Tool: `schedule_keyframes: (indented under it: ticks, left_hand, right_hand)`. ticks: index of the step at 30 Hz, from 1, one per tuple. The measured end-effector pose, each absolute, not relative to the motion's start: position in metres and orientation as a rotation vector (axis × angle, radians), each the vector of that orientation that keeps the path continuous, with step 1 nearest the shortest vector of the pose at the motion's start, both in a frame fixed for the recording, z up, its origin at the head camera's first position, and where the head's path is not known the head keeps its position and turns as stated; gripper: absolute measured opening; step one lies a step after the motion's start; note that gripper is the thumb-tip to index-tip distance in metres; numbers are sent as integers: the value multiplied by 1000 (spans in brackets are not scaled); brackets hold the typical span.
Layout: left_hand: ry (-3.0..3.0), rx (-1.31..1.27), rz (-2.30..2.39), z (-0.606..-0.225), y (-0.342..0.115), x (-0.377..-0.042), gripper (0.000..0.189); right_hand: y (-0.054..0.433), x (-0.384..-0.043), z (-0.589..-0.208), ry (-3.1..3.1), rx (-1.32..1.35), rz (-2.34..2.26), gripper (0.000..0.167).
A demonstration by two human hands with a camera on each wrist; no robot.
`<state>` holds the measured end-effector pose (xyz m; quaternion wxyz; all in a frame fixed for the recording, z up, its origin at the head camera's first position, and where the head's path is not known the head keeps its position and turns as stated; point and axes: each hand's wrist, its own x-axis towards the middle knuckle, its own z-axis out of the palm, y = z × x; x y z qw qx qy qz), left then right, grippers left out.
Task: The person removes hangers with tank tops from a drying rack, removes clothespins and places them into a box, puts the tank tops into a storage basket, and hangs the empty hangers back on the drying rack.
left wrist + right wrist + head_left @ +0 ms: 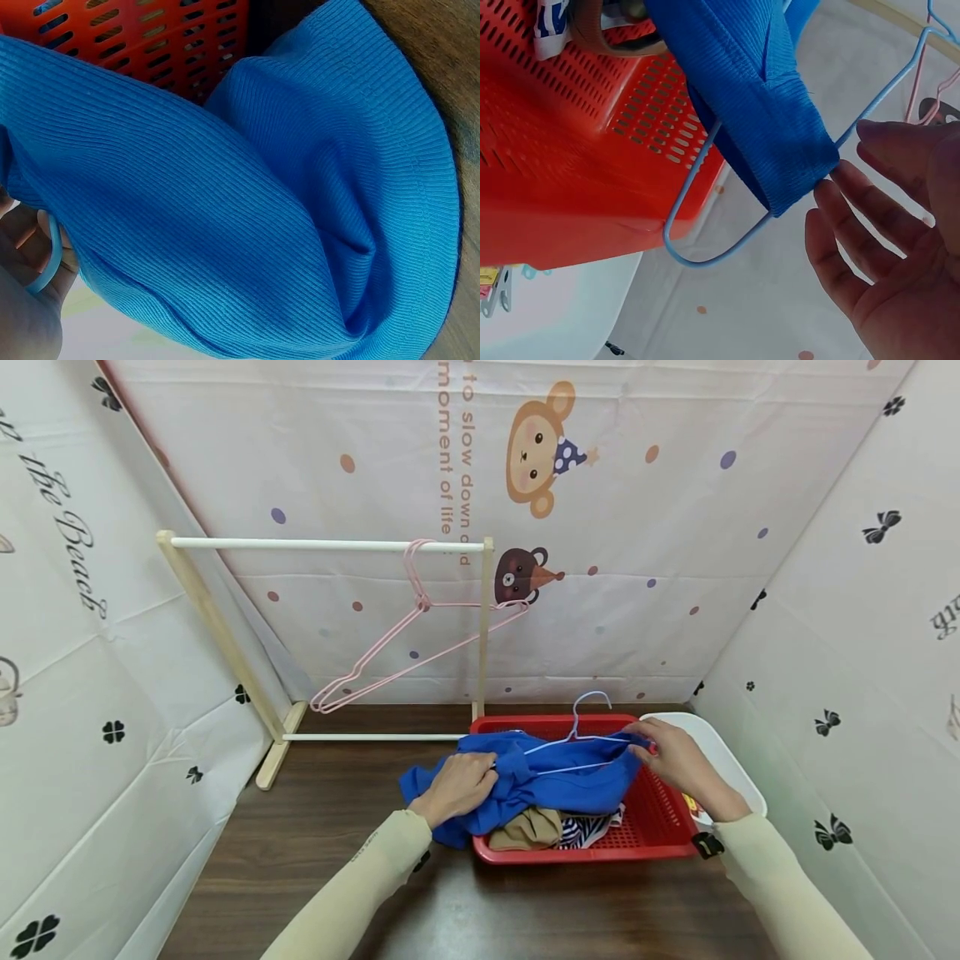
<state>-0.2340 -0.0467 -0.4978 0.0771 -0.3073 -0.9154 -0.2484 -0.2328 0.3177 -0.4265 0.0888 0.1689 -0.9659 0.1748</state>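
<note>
A blue ribbed top [555,785] lies bunched over a red basket [585,857], with a light blue clothes hanger [576,718] set into it, hook up. At the top's left part, my left hand [461,785] grips the hanger; in the left wrist view the end of its wire [52,259] crosses my curled fingers, beside hanging cloth. My right hand [678,760] pinches the top's strap edge at the hanger's upper wire. Seen from the right wrist, the hanger's rounded end [694,259] sticks out beyond that strap [780,142].
Pink hangers [423,610] hang from the white bar [300,544] of a wooden rack at the back left. Tan cloth [528,831] and striped cloth [585,831] lie in the basket. A white tray [738,768] sits to its right, against the patterned wall covering.
</note>
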Motion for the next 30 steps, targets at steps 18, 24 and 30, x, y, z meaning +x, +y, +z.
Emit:
schedule_keyframes:
  ticks: [18, 24, 30]
  left_hand:
    - [-2695, -939, -699, -501, -44, -233, 28]
    - [-2700, -919, -697, -500, -45, -235, 28]
    - [-2715, -898, -714, -499, -46, -235, 31]
  right_hand:
    - [338, -240, -436, -2835, 533, 440, 16]
    - [355, -242, -438, -2840, 467, 475, 16]
    - [368, -245, -445, -2903, 352, 489, 17]
